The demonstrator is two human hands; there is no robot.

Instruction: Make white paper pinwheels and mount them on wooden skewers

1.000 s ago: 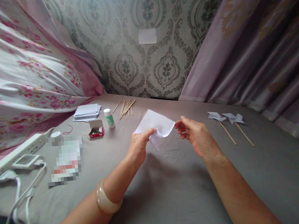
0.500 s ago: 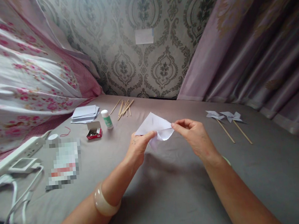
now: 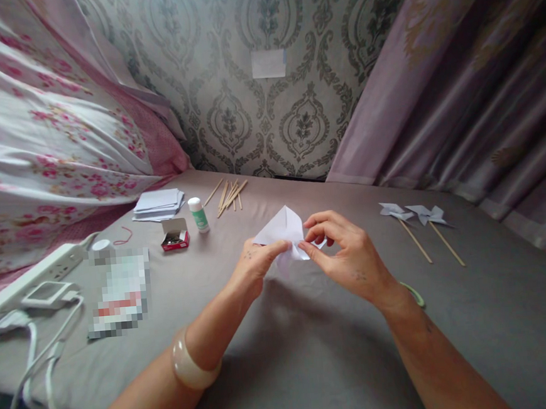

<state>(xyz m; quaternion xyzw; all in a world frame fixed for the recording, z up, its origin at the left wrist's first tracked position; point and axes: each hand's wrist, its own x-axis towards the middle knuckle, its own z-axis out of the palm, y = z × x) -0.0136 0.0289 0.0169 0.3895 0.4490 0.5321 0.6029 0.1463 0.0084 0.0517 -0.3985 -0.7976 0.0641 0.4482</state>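
A white sheet of paper (image 3: 279, 228), partly folded with curled flaps, is held up above the grey cloth at the middle of the view. My left hand (image 3: 256, 260) grips its left side, the thumb pressing on the front near the centre. My right hand (image 3: 340, 249) pinches a bent flap of the paper close to the left thumb, its other fingers curled at the right edge. The fingers of my left hand behind the paper are hidden.
Two paper pinwheels (image 3: 429, 214) on sticks lie at right. At back left are stacked paper (image 3: 158, 204), a glue bottle (image 3: 199, 215), wooden sticks (image 3: 231, 195) and an opened small red box (image 3: 174, 235). A power strip (image 3: 28, 283) with cables lies left; a green curved object (image 3: 413, 295) sits by my right wrist.
My right hand has moved left from the paper's right corner toward its centre, bending the flap inward. My left hand keeps its hold. The view has shifted slightly.
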